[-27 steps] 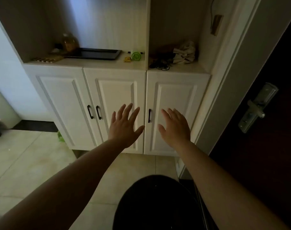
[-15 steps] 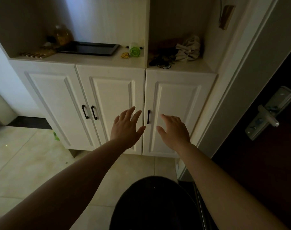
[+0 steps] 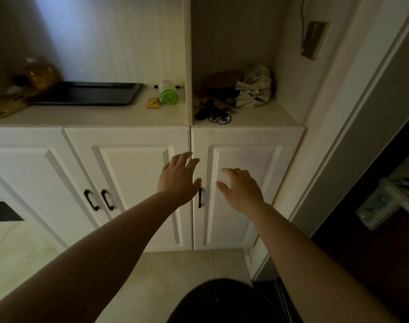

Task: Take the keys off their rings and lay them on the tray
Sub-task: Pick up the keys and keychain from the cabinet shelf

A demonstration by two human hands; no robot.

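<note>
From the head camera, you are holding both bare arms out in front of the white panelled cupboard doors. Your left hand is hanging in the air with its fingers spread wide and holding nothing, its thumb just beside the black handle of the right-hand door. Your right hand is reaching alongside it, fingers relaxed and slightly bent, also holding nothing.

The flat black rectangular metal tray is lying on the white shelf above the doors, up and to the left of your left hand and well apart from it. A dark tangled bunch that seems to be the keys on their rings is sitting in the right-hand compartment, above both hands and nearer your right one; it is too dim to make out single keys. Behind it a crumpled beige cloth bag is slumping. A green roll and a small yellow object are lying right of the tray, and a yellowish jar is standing at the tray's far left corner.
</note>
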